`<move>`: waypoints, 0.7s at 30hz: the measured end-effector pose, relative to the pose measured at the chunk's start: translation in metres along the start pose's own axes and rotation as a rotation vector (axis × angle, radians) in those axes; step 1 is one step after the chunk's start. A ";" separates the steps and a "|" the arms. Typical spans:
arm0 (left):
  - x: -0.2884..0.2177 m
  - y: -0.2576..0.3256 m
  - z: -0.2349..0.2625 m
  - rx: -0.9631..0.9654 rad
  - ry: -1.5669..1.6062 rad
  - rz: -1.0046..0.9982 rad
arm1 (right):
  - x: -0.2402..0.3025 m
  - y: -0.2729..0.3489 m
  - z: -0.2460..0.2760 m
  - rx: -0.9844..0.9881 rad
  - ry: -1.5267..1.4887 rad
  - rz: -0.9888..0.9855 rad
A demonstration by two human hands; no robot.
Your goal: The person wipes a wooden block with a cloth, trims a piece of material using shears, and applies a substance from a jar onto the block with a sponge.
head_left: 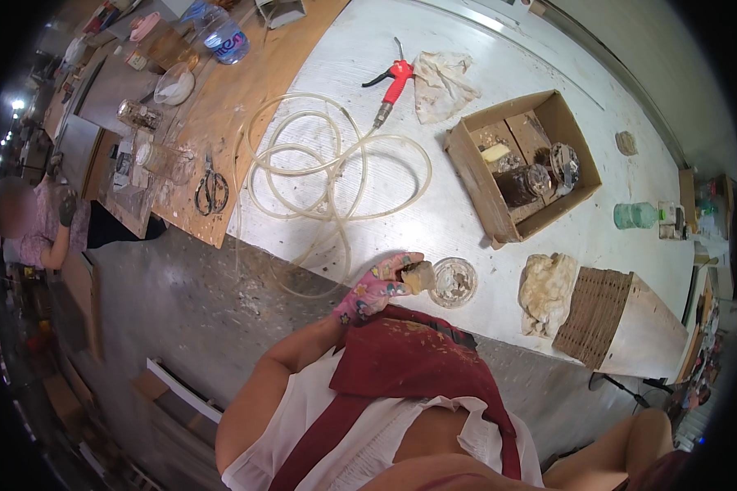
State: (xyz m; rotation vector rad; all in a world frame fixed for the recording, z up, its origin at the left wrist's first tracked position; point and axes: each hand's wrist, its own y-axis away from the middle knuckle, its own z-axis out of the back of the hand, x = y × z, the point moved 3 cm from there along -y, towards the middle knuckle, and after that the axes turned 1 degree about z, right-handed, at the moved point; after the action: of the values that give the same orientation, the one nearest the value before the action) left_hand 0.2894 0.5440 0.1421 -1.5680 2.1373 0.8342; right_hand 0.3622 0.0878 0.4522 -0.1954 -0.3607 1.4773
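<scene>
My left hand [377, 286], in a pink flowered glove, is at the near edge of the white table, its fingers closed round a small tan block [418, 278] with a dark side. What the block is made of I cannot make out. Right beside it sits a round clear dish [454, 283] with brownish bits in it. My right hand is out of the picture. To the right lie a crumpled, stained cloth [547, 293] and a brown ribbed panel [594, 317].
A cardboard box [481, 192] holds dark jars. Clear hose [327, 164] lies coiled, joined to a red air blow gun [397, 80] beside a rag [444, 82]. Scissors [211, 186] and a plastic bottle [223, 37] are on the wooden table. Another person [45, 217] is at far left.
</scene>
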 end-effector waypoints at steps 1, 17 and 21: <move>0.001 0.000 0.000 0.001 0.010 -0.001 | 0.001 -0.002 -0.001 0.001 0.000 0.003; 0.015 0.004 0.012 -0.091 0.157 -0.090 | 0.080 0.013 -0.033 0.020 -0.225 0.211; 0.015 0.007 0.028 -0.273 0.456 -0.228 | 0.143 0.031 -0.129 0.225 -0.499 0.161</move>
State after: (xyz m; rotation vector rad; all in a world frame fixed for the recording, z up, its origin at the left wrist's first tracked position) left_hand 0.2767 0.5525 0.1139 -2.2792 2.1378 0.7721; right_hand 0.3863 0.2442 0.3385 0.3384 -0.5841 1.7066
